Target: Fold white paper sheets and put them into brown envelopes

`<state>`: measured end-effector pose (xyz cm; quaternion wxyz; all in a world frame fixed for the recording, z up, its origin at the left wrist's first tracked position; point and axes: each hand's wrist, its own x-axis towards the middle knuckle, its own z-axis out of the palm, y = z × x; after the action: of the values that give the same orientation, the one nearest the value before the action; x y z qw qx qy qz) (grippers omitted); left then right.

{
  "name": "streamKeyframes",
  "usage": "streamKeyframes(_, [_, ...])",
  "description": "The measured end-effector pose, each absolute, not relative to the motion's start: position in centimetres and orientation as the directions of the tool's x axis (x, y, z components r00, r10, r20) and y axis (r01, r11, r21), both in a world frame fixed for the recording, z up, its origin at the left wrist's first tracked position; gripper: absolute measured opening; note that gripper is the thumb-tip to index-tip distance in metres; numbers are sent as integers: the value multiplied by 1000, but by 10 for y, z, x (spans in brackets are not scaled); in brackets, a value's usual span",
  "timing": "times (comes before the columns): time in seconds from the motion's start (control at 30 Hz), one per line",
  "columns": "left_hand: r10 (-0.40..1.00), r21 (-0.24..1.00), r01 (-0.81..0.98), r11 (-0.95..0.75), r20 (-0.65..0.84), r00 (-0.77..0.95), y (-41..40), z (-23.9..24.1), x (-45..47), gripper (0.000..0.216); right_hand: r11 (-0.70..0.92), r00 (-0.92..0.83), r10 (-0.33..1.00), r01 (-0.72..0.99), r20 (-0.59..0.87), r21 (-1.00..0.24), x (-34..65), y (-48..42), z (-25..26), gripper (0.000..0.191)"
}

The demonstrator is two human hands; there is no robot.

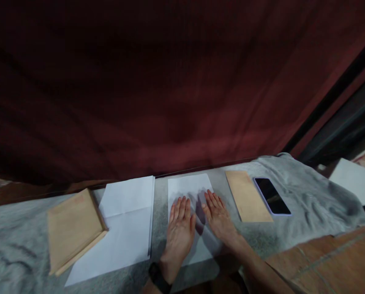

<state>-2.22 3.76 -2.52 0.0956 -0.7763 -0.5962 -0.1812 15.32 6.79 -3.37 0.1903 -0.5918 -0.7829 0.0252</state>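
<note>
The left hand [180, 229] and right hand [219, 218] lie flat on the paper [188, 186], gripping nothing; it's probably light, easily creased, though dimness hides its thickness; best held by opposite edges.

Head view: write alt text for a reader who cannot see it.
A person's left hand and right hand lie palms down on a white sheet over gray cloth. To the left, a brown envelope stack partly covers other white sheets; to the right lie a brown envelope and dark-screened phone. Dark red fabric hangs behind.
</note>
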Motion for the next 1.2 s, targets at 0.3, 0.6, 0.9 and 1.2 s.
streamKeyframes(0.3, [944, 73, 965, -253, 236, 230, 93, -41, -7, 60, 355, -262, 916, 883, 304, -307, 116, 95, -35, 48])
streamKeyframes(0.6, [943, 79, 993, -85, 328, 55, 100, -46, -30, 56, 254, -147, 902, 942, 407, -222, 111, 102, -57, 53])
streamKeyframes(0.9, [914, 64, 994, -86, 402, 54, 83, -56, -55, 59, 157, -81, 924, 972, 375, -176, 129, 101, -61, 60])
streamKeyframes(1.2, [899, 62, 986, -156, 423, 116, 72, -48, -41, 57, 381, -305, 901, 897, 309, -224, 124, 111, -37, 54])
